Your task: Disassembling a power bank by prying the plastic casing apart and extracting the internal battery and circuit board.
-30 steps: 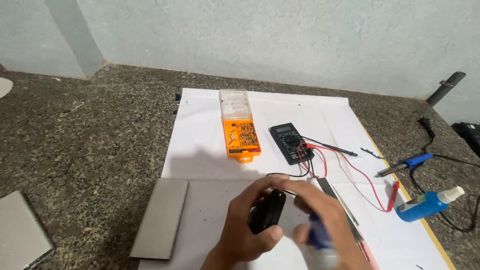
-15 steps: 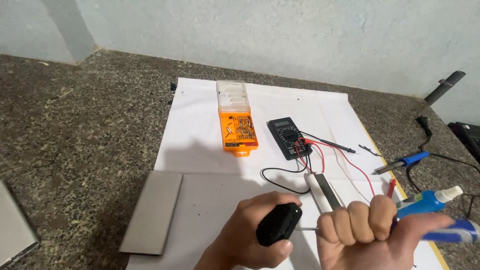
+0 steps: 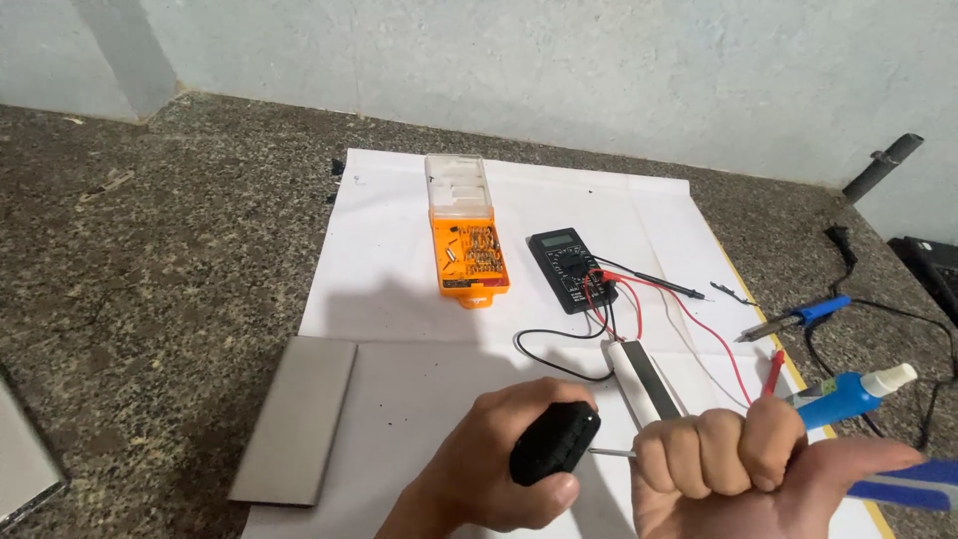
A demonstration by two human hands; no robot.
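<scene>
Black, rounded key fob (image 3: 555, 443) gripped in the left hand (image 3: 489, 469) at the near edge of the white paper (image 3: 399, 289); right hand (image 3: 743, 469) clenched around a blue-handled screwdriver (image 3: 903, 484), tip touching the fob. Beyond: multimeter (image 3: 569, 268), orange bit case (image 3: 469, 245).

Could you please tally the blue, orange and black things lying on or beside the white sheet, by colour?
Blue: 2, the spray bottle and the soldering iron handle.
Orange: 1, the bit case.
Black: 1, the multimeter.
Total: 4.
Not counted: the black object in the left hand and the blue-handled screwdriver in the right hand.
</scene>
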